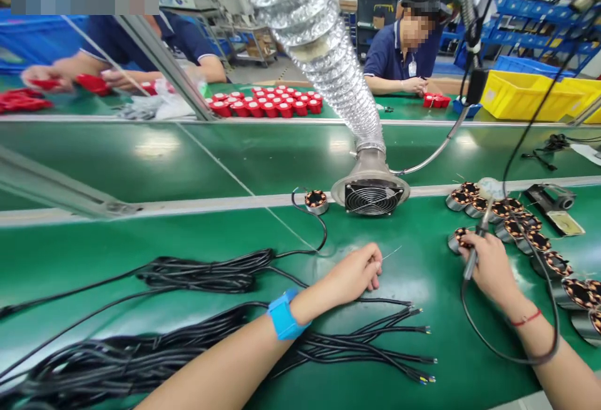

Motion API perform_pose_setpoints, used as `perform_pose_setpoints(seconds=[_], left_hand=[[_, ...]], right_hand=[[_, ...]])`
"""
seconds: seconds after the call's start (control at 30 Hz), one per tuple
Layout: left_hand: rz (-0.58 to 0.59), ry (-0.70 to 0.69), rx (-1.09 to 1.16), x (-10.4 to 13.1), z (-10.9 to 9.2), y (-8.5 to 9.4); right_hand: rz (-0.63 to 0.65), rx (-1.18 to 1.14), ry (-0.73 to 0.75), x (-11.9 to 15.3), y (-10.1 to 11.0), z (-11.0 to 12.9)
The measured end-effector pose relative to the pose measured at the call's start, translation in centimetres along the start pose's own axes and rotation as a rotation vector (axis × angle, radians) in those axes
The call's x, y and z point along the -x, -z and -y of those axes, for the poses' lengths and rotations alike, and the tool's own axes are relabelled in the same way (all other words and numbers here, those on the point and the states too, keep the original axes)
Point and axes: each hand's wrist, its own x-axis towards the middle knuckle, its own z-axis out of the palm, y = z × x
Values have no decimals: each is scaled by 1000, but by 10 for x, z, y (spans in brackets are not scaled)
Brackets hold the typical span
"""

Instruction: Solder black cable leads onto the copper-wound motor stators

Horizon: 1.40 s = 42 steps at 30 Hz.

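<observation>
My left hand (360,270), with a blue band at the wrist, is closed around a thin solder wire (392,252) above the green table. On the right, my right hand (489,266) grips a soldering iron (472,261) with its tip pointing up and away. The fingers of that hand also touch a motor stator (456,241) with copper windings, at the left edge of a group of stators (534,241). Black cables (370,339) with stripped ends lie below my left hand.
A fume extractor (370,194) hangs at the centre, beside a single stator (316,201). Coiled cables (206,270) cover the left. An iron stand (554,206) lies at the right. Beyond the divider, two people handle red parts (270,104) near yellow bins (528,94).
</observation>
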Motion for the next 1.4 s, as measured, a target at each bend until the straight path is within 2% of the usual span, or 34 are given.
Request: perform_pose_setpoints(seconds=[0.1, 0.17, 0.23, 0.37, 0.43, 0.5, 0.6, 0.67, 0.77, 0.9, 1.03, 1.1, 1.2, 1.33, 1.4], left_hand=[[-40, 41, 96, -1, -2, 1], [-100, 62, 134, -4, -3, 3], [-137, 88, 171, -6, -3, 4], [-167, 104, 190, -9, -2, 8], [-127, 83, 158, -10, -1, 11], [-19, 40, 96, -10, 0, 15], [112, -1, 46, -8, 1, 20], [108, 12, 112, -8, 1, 19], [78, 69, 335, -8, 1, 13], [89, 105, 593, -10, 2, 2], [20, 126, 597, -13, 2, 3], [23, 134, 567, -13, 0, 6], [37, 104, 564, -13, -1, 6], [10, 63, 624, -14, -2, 1], [-10, 44, 586, -13, -3, 0]], right_hand=[[13, -227, 187, 9, 10, 35], [1, -396, 251, 9, 16, 55], [30, -490, 211, 5, 20, 73], [199, -505, 15, -11, 19, 104], [234, -527, -9, -16, 17, 116], [226, -585, 30, -18, 15, 123], [193, -672, 96, -16, 13, 128], [167, -682, 57, -11, 11, 128], [164, -682, -26, -6, 5, 126], [149, -741, 19, -4, -1, 123], [160, -766, 52, -5, -2, 119], [176, -771, 55, -5, -1, 118], [200, -777, 75, -5, 1, 118], [205, -792, 159, -8, 4, 120], [201, -793, 154, -9, 3, 118]])
